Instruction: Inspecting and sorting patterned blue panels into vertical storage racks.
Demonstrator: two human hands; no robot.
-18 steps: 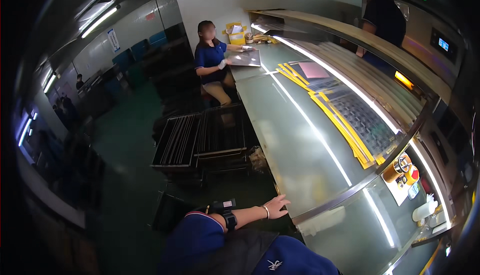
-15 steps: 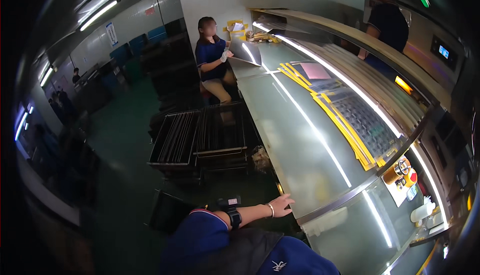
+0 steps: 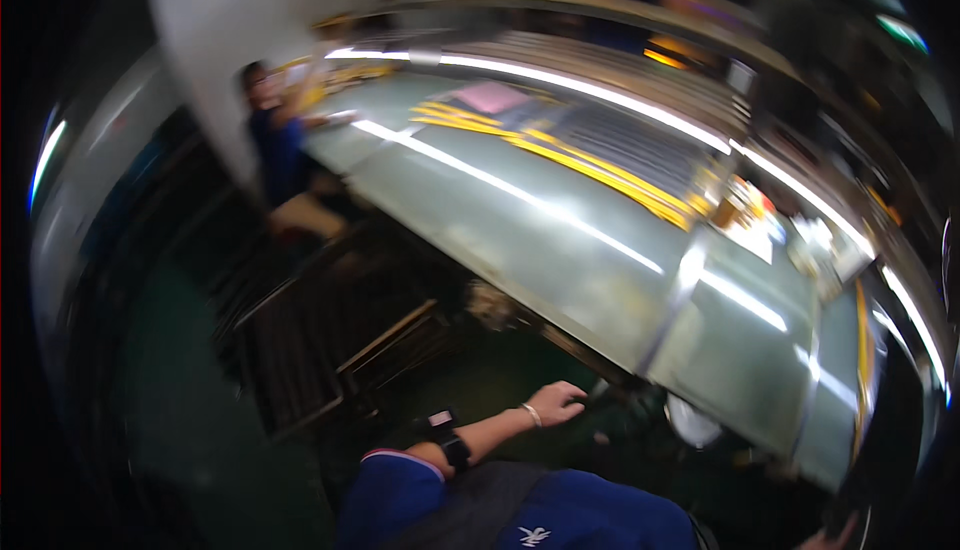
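My left hand (image 3: 558, 403) hangs in the air just off the near edge of the long glass-topped table (image 3: 470, 225). It holds nothing, and its fingers are loosely stretched out. A band circles the wrist, and a strapped-on black device (image 3: 447, 438) sits on the forearm. At the lower right rim, part of my right hand (image 3: 832, 534) shows, blurred and cut off, so its fingers cannot be read. Farther along the tabletop lie dark sheets (image 3: 625, 150) with yellow strips (image 3: 600, 175) and a pink sheet (image 3: 490, 97).
Another person (image 3: 280, 140) is at the table's far left end. Dark metal racks (image 3: 300, 350) stand on the floor to my left. A white rounded thing (image 3: 692, 422) is beneath the table's near edge. Bottles and small items (image 3: 750, 215) crowd the right back, under a lit shelf (image 3: 590, 95).
My view has swung to the right, smearing the picture. My left hand has come away from the table edge. A bit of my right hand has come into view at lower right.
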